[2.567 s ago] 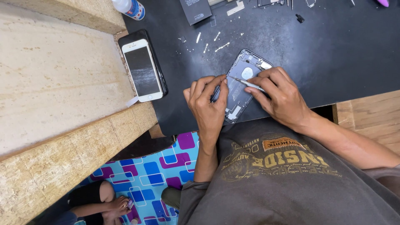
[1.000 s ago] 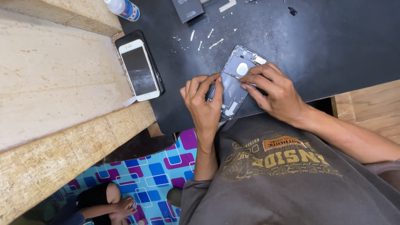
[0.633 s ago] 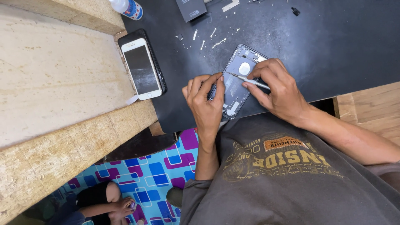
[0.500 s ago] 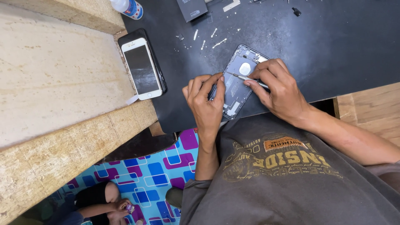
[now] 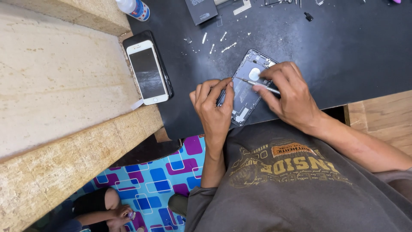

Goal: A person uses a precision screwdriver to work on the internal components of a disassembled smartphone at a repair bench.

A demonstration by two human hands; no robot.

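Your left hand (image 5: 214,112) steadies the opened phone housing (image 5: 247,88) at the near edge of the black desk (image 5: 352,51), fingers (image 5: 226,92) curled against its left side. Your right hand (image 5: 288,98) pinches a thin metal tool (image 5: 257,84), tip on the housing's inside. Further left lies a white phone (image 5: 147,72); beyond, loose screws (image 5: 213,44) and a small bottle (image 5: 134,8).

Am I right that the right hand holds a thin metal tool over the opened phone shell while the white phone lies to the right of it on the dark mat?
Not quite. In the head view the white phone lies left of the opened phone shell, not right. The right hand does hold the thin metal tool over it.
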